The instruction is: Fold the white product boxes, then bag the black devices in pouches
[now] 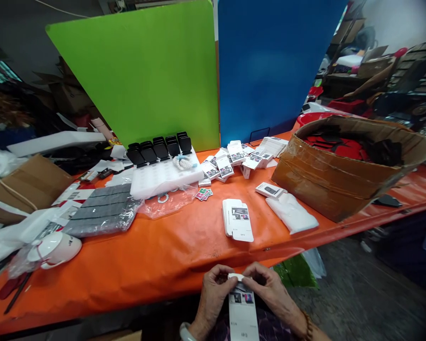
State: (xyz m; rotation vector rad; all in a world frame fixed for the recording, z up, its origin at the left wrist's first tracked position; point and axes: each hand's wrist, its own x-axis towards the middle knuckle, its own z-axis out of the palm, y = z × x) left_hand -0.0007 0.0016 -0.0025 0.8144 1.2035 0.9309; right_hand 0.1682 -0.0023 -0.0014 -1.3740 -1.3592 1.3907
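Close to my body, below the table's front edge, both hands hold one flat white printed carton [242, 312]. My left hand [215, 293] pinches its upper left corner between thumb and fingers. At the upper right corner my right hand [270, 286] grips in the same way, the two thumbs almost meeting at the top flap. The carton's lower end runs out of the picture. On the table just beyond lies a stack of similar flat cartons [238, 220]. To its right, a boxed carton [269, 190] rests by a white foam-like pouch [291, 213].
A jumbled pile of printed cartons [230, 161] lies farther back. Black pads stand in a white foam tray [163, 177]. A large cardboard box [315, 175] with red and black pieces stands right. Green [145, 71] and blue [270, 66] panels rise behind. A white cup [58, 248] sits left.
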